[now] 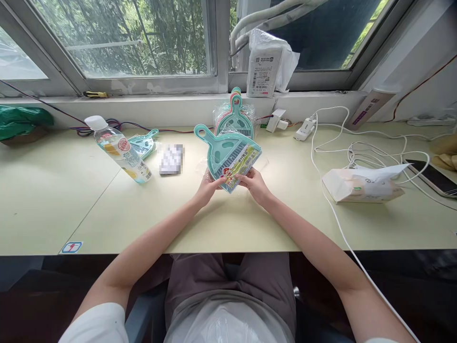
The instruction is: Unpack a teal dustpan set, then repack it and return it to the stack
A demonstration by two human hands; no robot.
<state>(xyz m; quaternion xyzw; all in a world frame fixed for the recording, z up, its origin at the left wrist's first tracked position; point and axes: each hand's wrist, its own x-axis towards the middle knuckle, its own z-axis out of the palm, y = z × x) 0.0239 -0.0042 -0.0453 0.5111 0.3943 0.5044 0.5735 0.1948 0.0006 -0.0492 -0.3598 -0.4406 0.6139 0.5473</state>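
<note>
Both hands hold a mint-green dustpan and brush set (228, 151) with a printed yellow-green label, tilted above the desk. My left hand (209, 186) is closed on its lower left edge, thumb on the front. My right hand (254, 185) pinches the lower right edge by the label, fingers partly hidden behind. Behind it, a stack of similar dustpan sets (235, 112) in clear plastic leans against the window ledge. Another green dustpan set (143, 143) lies to the left, partly hidden by a clear drink bottle (123, 151) with a white cap.
A small pixelated packet (171, 159) lies left of my hands. To the right are a tissue pack (362, 185), white cables, a power strip (305, 128) and a phone (433, 177). A white box (263, 71) stands on the ledge; a green bag (23, 120) sits far left.
</note>
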